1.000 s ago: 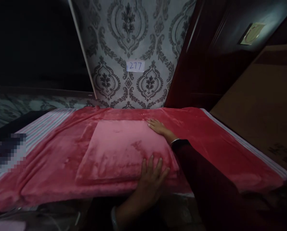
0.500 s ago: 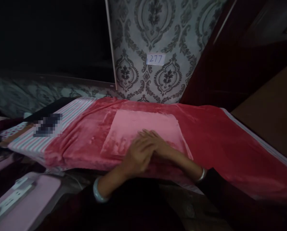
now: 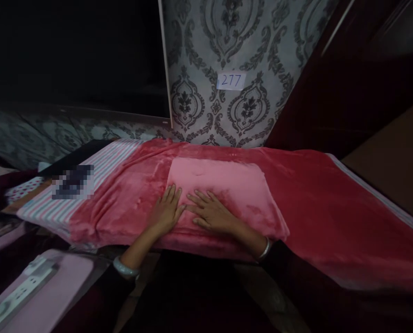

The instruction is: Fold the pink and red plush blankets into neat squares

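Note:
A pink plush cloth (image 3: 234, 178), folded into a flat rectangle, lies on a larger red plush blanket (image 3: 317, 203). My left hand (image 3: 167, 210) rests flat at the near left edge of the folded cloth, fingers stretched out. Just to its right, my right hand (image 3: 213, 212) lies palm down on the cloth with its fingers spread. The thumb of the left hand comes close to the fingers of the right. Neither hand grips anything.
At the left, a striped cloth (image 3: 112, 157) shows beneath the blanket, with a blurred-out dark item on it. A power strip (image 3: 22, 286) sits on a pink surface at lower left. Behind are a large dark screen (image 3: 75, 55) and a wall label (image 3: 231, 81) reading 277.
My hands were together, one over the other, above the cloth. They have parted: the left moved left, and both now lie flat with fingers extended.

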Demonstrator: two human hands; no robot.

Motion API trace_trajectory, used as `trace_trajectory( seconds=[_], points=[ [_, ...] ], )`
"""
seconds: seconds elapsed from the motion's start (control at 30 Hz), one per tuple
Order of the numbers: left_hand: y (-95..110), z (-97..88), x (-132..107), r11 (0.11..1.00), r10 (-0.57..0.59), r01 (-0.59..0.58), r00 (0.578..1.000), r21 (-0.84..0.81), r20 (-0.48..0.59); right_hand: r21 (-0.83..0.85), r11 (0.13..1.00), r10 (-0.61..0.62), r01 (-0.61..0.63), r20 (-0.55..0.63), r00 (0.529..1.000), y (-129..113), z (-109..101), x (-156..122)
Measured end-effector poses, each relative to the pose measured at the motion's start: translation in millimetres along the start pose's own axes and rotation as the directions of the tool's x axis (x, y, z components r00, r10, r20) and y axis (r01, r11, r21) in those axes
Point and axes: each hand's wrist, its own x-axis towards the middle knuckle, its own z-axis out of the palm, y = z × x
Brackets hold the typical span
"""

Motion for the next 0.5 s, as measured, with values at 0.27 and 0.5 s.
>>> trace_trajectory(
  seconds=[0.27,0.5],
  points=[
    [-3,-10.1,10,0.998,-0.009,0.012,0.999,-0.059,0.040,0.001,0.988,0.156,-0.156,-0.047,0.987,1,-17,-16],
    [-5,-9.2,15,0.997,-0.007,0.007,1.000,-0.080,-0.003,0.150,0.684,0.698,-0.714,-0.417,0.582,43,-8,-120]
  ],
)
